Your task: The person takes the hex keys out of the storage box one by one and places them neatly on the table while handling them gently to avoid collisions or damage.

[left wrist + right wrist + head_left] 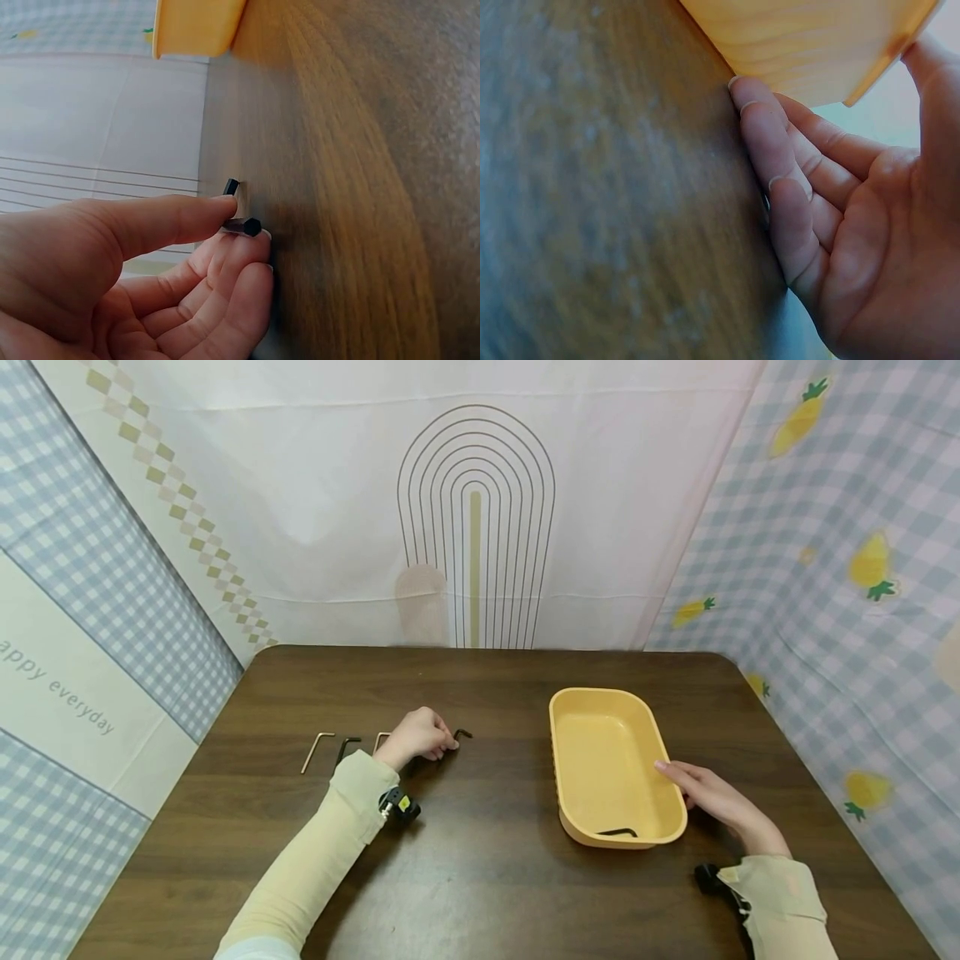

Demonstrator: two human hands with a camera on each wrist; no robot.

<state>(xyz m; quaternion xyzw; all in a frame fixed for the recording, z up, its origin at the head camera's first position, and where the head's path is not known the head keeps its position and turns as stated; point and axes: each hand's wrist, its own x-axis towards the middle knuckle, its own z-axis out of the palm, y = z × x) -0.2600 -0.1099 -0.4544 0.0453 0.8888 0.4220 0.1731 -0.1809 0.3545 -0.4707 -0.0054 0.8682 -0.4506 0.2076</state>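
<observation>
My left hand (420,735) pinches a black hex key (463,732) between thumb and fingertips, low over the table. In the left wrist view, the ends of this hex key (253,226) stick out on either side of the thumb. My right hand (716,797) grips the right side of a yellow plastic basket (564,760), thumb over the rim and fingers against the outer wall. In the right wrist view, the fingers lie low along the basket's wall (802,52), close to the tabletop. Another black hex key (617,832) lies inside the basket at its near end.
Left of my left hand, a gold-coloured hex key (315,753), a black hex key (347,745) and another gold-coloured one (380,739) lie in a row, the latter two partly hidden by my arm. The brown wooden table (480,877) ends at a hanging cloth (315,485).
</observation>
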